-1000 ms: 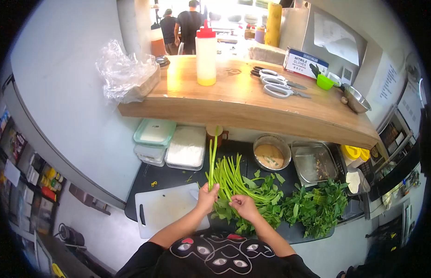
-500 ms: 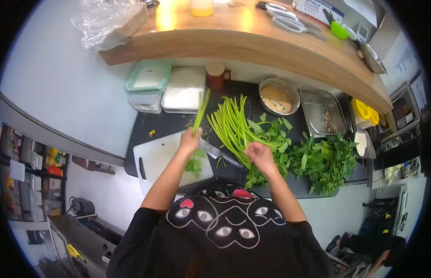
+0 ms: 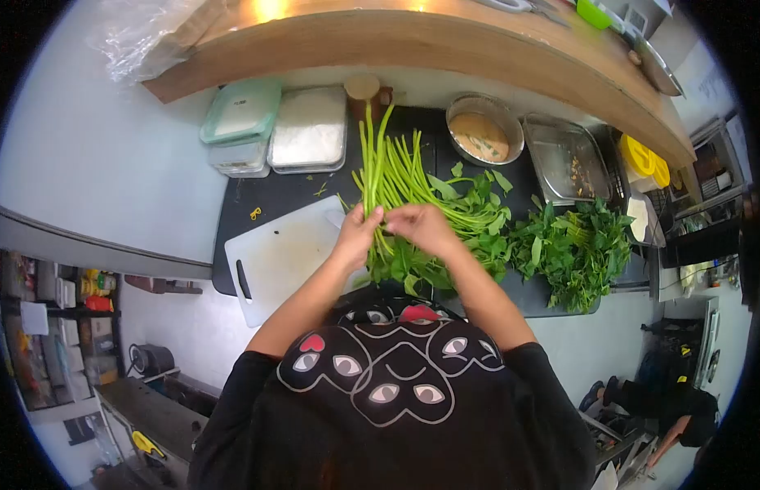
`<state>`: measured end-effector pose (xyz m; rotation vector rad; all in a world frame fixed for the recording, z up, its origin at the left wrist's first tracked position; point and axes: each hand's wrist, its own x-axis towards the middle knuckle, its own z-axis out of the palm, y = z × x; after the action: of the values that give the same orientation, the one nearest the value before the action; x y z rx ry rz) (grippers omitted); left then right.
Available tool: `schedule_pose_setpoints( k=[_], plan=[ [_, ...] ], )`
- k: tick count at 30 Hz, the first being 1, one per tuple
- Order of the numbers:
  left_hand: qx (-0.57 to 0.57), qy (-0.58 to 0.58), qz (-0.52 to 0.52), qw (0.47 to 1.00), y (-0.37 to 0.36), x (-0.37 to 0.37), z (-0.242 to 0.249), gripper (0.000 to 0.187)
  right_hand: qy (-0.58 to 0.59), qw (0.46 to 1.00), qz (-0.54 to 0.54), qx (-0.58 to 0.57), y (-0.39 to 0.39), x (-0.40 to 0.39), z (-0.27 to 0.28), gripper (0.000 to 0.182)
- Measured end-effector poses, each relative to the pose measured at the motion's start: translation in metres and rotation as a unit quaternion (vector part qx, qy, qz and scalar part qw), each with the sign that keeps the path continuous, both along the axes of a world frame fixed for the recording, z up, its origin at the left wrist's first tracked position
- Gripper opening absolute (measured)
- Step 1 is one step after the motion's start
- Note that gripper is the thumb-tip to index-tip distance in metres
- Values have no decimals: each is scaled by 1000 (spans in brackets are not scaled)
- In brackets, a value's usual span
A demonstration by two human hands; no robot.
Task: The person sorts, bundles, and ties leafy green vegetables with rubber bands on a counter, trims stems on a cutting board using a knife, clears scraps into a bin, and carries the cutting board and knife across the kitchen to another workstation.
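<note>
Several long green stems [image 3: 368,163] of a leafy vegetable stand upright in my left hand [image 3: 357,235], whose fingers are wrapped round them. Right beside it, my right hand [image 3: 422,229] has its fingertips pinched together at the stems; whatever lies between them is too small to make out. Behind and to the right of both hands spreads a pile of the same leafy stems [image 3: 408,167], with leaves [image 3: 413,261] hanging below my hands. The white cutting board [image 3: 286,249] lies to the left, partly under my left forearm.
A second heap of leafy greens [image 3: 572,253] lies to the right. Along the back stand lidded containers [image 3: 240,122], a white-topped box [image 3: 306,126], a brown mug [image 3: 365,94], a metal bowl [image 3: 515,135] and a glass tray [image 3: 596,155]. A wooden shelf [image 3: 331,53] overhangs them.
My left hand has moved right with the stems, off the cutting board and over the pile. My right hand has moved left to meet it. The loose leaves on the board no longer show.
</note>
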<state>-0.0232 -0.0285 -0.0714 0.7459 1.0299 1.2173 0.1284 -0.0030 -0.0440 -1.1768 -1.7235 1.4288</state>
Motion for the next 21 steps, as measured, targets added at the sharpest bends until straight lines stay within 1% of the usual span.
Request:
schedule_pose_setpoints(
  k=[3, 4, 6, 7, 8, 9, 12, 13, 14, 15, 16, 17, 18, 20, 21],
  plan=[
    [-56, 54, -28, 997, -3, -10, -13, 14, -37, 996, -81, -10, 36, 19, -47, 16],
    [-61, 49, -34, 996, -4, -8, -10, 15, -123, 991, -42, -19, 40, 18, -52, 17],
    [-66, 34, -55, 996, -6, -4, -4, 15, -291, 956, 35, -34, 44, 11, -62, 21],
    [-67, 26, -65, 995, -7, -2, 0, 15, -318, 947, 52, -15, 45, 8, -89, 28],
    [-53, 25, -68, 996, -8, -1, 3, 15, -344, 936, 69, 3, 47, 4, -132, 35],
    [-39, 25, -70, 996, -9, -1, 7, 15, -370, 925, 86, 23, 47, 2, -155, 42],
    [13, 29, -60, 998, -7, -12, 12, 15, -378, 924, 37, -33, 29, -3, -120, 41],
    [31, 31, -54, 998, -6, -19, 14, 15, -408, 911, 61, -11, 36, -3, -141, 37],
    [52, 22, -50, 997, -4, -27, 19, 12, -436, 896, 85, 12, 49, -1, -181, 34],
    [55, 19, -38, 998, -5, -34, 25, 11, -465, 878, 109, 35, 56, 1, -204, 30],
    [58, 17, -27, 998, -5, -40, 33, 10, -437, 891, 118, 35, 54, 5, -185, 30],
    [61, 14, -16, 998, -7, -47, 40, 9, -409, 903, 128, 35, 47, 9, -140, 30],
    [67, 10, 4, 998, -9, -54, 46, 9, -380, 914, 136, 35, 44, 12, -114, 30],
    [61, -3, 9, 998, -13, -69, 55, 10, -223, 969, 106, -21, 44, 22, -115, 27],
    [58, -10, 11, 998, -15, -77, 60, 10, -141, 985, 88, -48, 43, 26, -116, 26]
  ],
)
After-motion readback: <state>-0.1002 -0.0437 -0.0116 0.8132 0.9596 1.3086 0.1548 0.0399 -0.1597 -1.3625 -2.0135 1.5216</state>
